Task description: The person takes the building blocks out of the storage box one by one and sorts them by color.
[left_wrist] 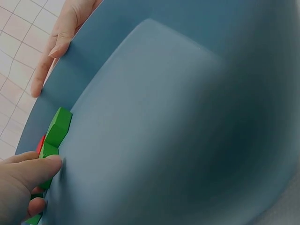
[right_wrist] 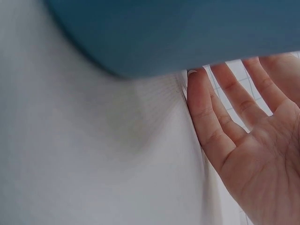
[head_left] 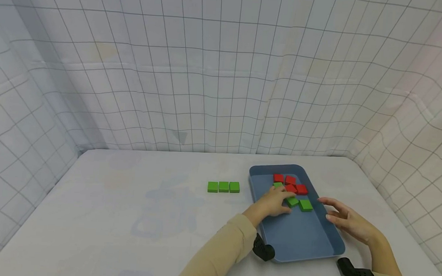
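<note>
Inside the blue tray [head_left: 298,238], my left hand [head_left: 272,202] reaches over the block pile, its thumb and fingers on either side of a green block [head_left: 292,202]. The left wrist view has the thumb against a green block [left_wrist: 48,151], with the other fingers partly hidden behind. Another green block [head_left: 305,205] lies just to the right, and one more green block [head_left: 277,184] shows above the hand. Several red blocks, one a red block [head_left: 301,189], lie at the tray's far end. My right hand [head_left: 355,224] touches the tray's right rim with extended fingers.
Left of the tray, three green blocks stand in a row on the white table, the middle one a green block [head_left: 224,187]. A white grid-patterned curtain [head_left: 216,92] encloses the table's back and sides. Black wrist devices [head_left: 264,248] sit at both sleeves.
</note>
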Available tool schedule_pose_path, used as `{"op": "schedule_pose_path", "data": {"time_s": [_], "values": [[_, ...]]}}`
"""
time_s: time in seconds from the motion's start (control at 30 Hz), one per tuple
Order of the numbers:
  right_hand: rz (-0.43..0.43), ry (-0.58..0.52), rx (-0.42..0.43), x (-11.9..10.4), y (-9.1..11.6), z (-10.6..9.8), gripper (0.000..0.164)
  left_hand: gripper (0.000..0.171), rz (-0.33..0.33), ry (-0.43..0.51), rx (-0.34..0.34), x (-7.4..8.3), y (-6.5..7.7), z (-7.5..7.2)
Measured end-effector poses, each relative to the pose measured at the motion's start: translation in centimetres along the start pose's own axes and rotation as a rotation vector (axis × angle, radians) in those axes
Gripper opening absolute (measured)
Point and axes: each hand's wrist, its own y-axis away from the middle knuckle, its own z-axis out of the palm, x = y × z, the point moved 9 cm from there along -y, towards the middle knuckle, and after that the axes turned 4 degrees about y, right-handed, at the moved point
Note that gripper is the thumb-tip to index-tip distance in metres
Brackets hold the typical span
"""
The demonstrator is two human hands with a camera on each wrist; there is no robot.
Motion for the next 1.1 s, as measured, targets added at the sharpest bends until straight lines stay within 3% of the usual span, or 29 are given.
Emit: {"op": "schedule_pose_path", "data": {"time_s": [0.37, 1.1], "values": [[-0.014, -0.024, 0.0, -0.1, 0.0, 0.0, 0.05, 0.036, 0.068, 0.092, 0.075, 0.1, -0.1, -0.6], [-0.021, -0.035, -0.025, -0.1, 0.1, 0.2, 0.05, 0.033, 0.102, 0.242, 0.089, 0.2, 0.5, -1.1]]}}
